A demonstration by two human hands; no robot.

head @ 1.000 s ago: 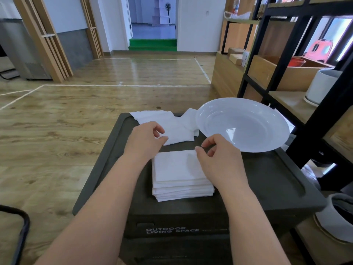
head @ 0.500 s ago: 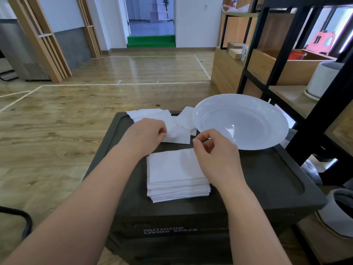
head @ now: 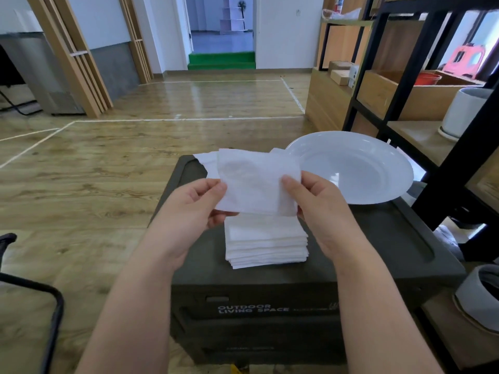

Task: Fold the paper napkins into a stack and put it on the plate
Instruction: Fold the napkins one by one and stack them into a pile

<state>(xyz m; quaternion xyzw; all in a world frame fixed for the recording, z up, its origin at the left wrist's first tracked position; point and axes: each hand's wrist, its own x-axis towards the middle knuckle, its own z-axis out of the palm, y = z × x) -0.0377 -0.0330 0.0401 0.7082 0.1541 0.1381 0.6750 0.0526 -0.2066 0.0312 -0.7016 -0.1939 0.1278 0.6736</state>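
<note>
Single napkin (head: 256,182) held up above folded stack (head: 266,241), w/ left hand (head: 194,209) and right hand (head: 318,209) each in a pinch grip clamped on one side edge. Stack lies on dark box surface (head: 364,238); white plate (head: 351,166) at right, empty; loose napkins (head: 206,160) behind.

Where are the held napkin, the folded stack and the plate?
held napkin (head: 256,182), head view, middle of the sheet between both hands.
folded stack (head: 266,242), head view, front face of the pile.
plate (head: 388,163), head view, bare right inner slope.
</note>
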